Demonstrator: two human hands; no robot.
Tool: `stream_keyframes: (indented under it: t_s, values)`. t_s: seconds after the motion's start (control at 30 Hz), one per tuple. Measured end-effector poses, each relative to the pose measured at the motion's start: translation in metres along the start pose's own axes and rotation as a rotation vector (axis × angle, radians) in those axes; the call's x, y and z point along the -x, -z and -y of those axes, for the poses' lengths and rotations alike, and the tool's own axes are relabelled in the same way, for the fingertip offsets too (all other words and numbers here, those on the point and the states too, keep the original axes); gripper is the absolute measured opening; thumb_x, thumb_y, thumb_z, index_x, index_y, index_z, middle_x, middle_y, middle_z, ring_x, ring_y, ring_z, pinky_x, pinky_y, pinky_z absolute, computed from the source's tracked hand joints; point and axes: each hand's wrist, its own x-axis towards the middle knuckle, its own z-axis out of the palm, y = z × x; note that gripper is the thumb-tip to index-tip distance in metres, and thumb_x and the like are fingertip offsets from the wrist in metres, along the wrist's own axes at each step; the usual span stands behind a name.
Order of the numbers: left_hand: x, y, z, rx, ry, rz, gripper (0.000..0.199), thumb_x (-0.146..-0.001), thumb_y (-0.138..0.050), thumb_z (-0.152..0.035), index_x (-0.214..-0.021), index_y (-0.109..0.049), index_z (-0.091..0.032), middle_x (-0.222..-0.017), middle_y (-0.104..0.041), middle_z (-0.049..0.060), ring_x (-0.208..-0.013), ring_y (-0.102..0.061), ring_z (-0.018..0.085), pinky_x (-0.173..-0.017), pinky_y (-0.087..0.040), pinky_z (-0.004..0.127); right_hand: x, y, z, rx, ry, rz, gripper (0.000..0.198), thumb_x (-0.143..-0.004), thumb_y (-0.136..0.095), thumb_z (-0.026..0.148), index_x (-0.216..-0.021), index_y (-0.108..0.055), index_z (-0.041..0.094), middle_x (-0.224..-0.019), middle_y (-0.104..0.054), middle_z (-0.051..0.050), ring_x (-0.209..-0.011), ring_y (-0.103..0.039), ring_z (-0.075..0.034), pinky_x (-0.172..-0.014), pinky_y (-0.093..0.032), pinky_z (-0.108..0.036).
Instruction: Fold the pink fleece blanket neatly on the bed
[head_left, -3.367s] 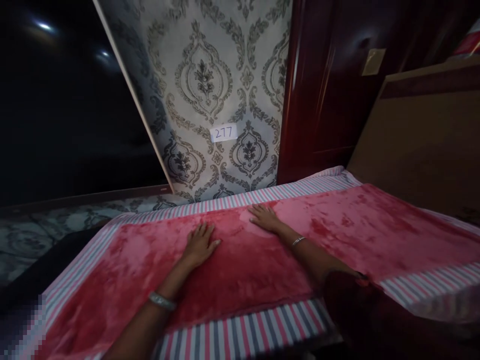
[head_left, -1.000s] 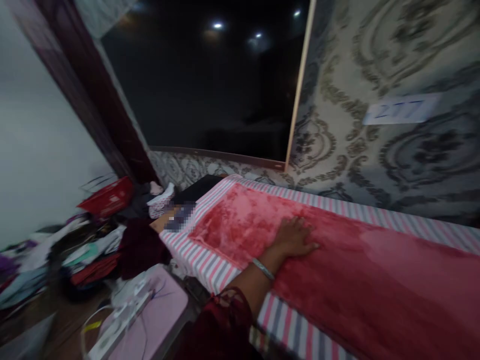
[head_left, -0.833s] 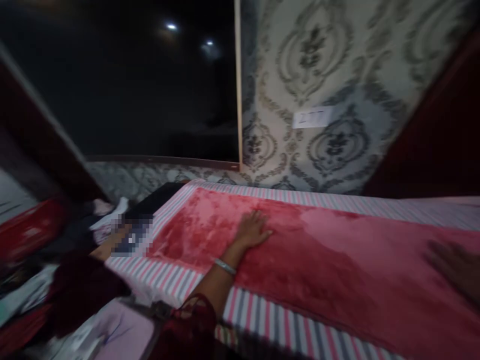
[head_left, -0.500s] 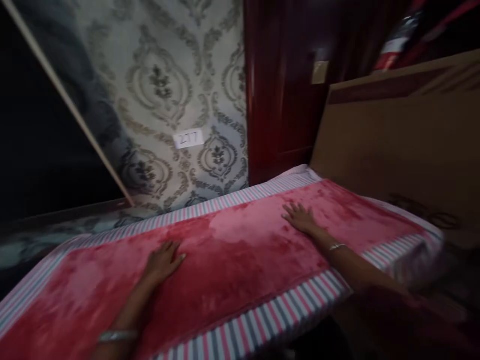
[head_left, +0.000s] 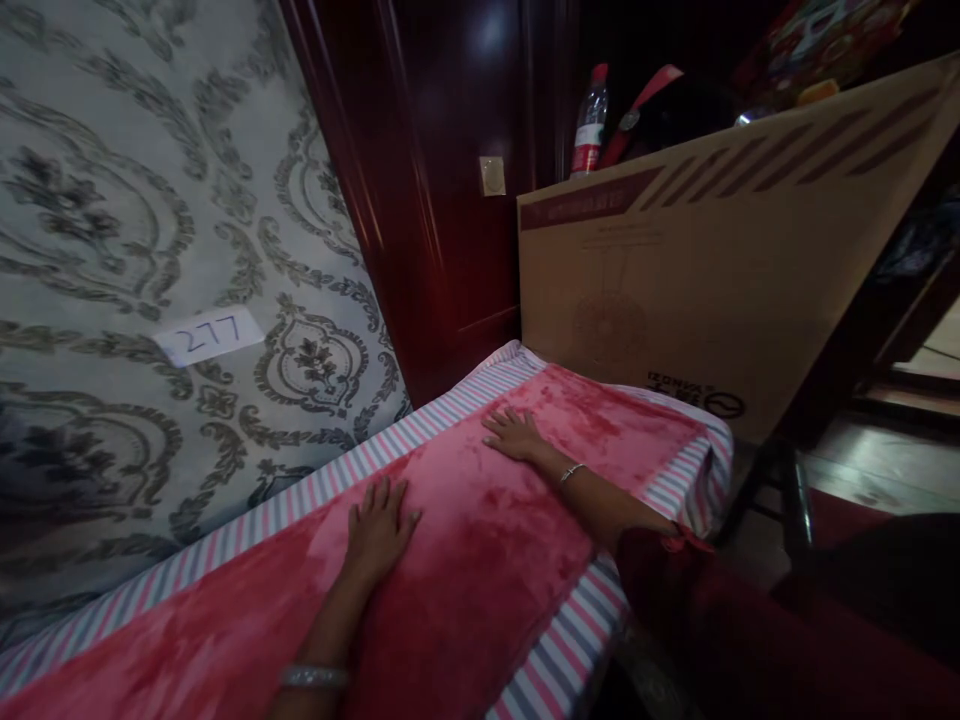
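A plush red and pink cloth [head_left: 457, 540] lies flat over a striped pink, grey and white sheet [head_left: 555, 640] that covers a long surface. My left hand [head_left: 379, 532] rests palm down on the cloth near its middle, fingers spread. Farther to the right, my right hand [head_left: 514, 436] also lies flat on the cloth with its fingers apart. Neither hand grips anything. Each wrist wears a metal bracelet.
Beyond the right end stands a large cardboard box [head_left: 712, 280]; a bottle [head_left: 590, 122] is on top of it. Patterned wallpaper [head_left: 322, 370] with a paper marked 277 [head_left: 210, 336] borders the far side. A dark red wooden panel [head_left: 435, 200] meets the box.
The view has turned to the right, showing more of the box and floor. My left hand has slid along the cloth, closer to my right hand. Both stay flat.
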Motion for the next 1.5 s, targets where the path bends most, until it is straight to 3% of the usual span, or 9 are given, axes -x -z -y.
stream_keyframes:
  t_s: [0.13,0.33,0.6,0.7,1.03,1.37,1.5]
  values:
    - [-0.003,-0.021,-0.001,-0.074,0.011,-0.057,0.058,-0.101,-0.031,-0.041,-0.154,-0.038,-0.02,-0.163,-0.03,0.013,-0.151,-0.025,0.033,-0.117,-0.024,0.056,-0.021,0.005,-0.027,0.015,-0.042,-0.041,0.064,-0.099,-0.026,0.062,-0.157,-0.03,0.035,-0.168,-0.016,0.0,-0.154,-0.007,-0.03,-0.12,0.001,-0.058]
    - [-0.004,-0.025,0.003,-0.087,0.019,-0.025,0.059,-0.099,-0.033,-0.041,-0.155,-0.038,-0.021,-0.164,-0.028,0.01,-0.151,-0.024,0.032,-0.119,-0.023,0.054,-0.056,0.011,-0.067,0.035,-0.233,-0.094,0.07,-0.098,-0.023,0.063,-0.159,-0.027,0.029,-0.168,-0.015,-0.009,-0.152,-0.008,-0.04,-0.114,-0.002,-0.07]
    - [-0.009,-0.033,0.01,-0.063,0.025,-0.019,0.061,-0.095,-0.037,-0.043,-0.152,-0.042,-0.022,-0.162,-0.032,0.008,-0.15,-0.027,0.031,-0.12,-0.023,0.053,-0.089,0.015,-0.099,0.027,-0.123,-0.079,0.066,-0.099,-0.021,0.062,-0.157,-0.031,0.031,-0.166,-0.023,-0.003,-0.153,-0.012,-0.032,-0.121,-0.008,-0.056]
    - [-0.009,-0.034,0.01,-0.058,0.028,0.0,0.062,-0.094,-0.037,-0.044,-0.152,-0.042,-0.023,-0.162,-0.032,0.006,-0.151,-0.025,0.03,-0.12,-0.023,0.054,-0.093,0.02,-0.114,0.028,-0.089,-0.076,0.064,-0.101,-0.019,0.057,-0.158,-0.029,0.03,-0.167,-0.018,-0.003,-0.153,-0.012,-0.027,-0.122,-0.012,-0.051]
    - [-0.007,-0.041,0.015,0.003,0.019,-0.035,0.063,-0.092,-0.038,-0.045,-0.152,-0.043,-0.024,-0.162,-0.031,0.004,-0.152,-0.024,0.03,-0.12,-0.023,0.055,-0.086,0.027,-0.192,0.023,-0.186,-0.052,0.067,-0.101,-0.019,0.056,-0.16,-0.024,0.024,-0.167,-0.017,-0.004,-0.154,-0.012,-0.025,-0.122,-0.017,-0.05]
    - [-0.009,-0.045,0.019,0.022,0.017,-0.046,0.063,-0.091,-0.041,-0.047,-0.15,-0.046,-0.027,-0.161,-0.032,0.003,-0.151,-0.025,0.031,-0.12,-0.024,0.055,-0.097,0.022,-0.215,-0.012,-0.141,-0.088,0.072,-0.102,-0.012,0.059,-0.158,-0.031,0.018,-0.164,-0.027,-0.006,-0.151,-0.023,-0.022,-0.123,-0.021,-0.039]
    - [-0.008,-0.044,0.018,0.011,0.027,-0.033,0.063,-0.091,-0.041,-0.048,-0.151,-0.044,-0.027,-0.162,-0.03,0.003,-0.151,-0.025,0.029,-0.12,-0.023,0.053,-0.096,0.028,-0.205,0.021,-0.177,-0.099,0.066,-0.103,-0.017,0.053,-0.157,-0.033,0.018,-0.163,-0.027,-0.009,-0.151,-0.024,-0.026,-0.122,-0.022,-0.048]
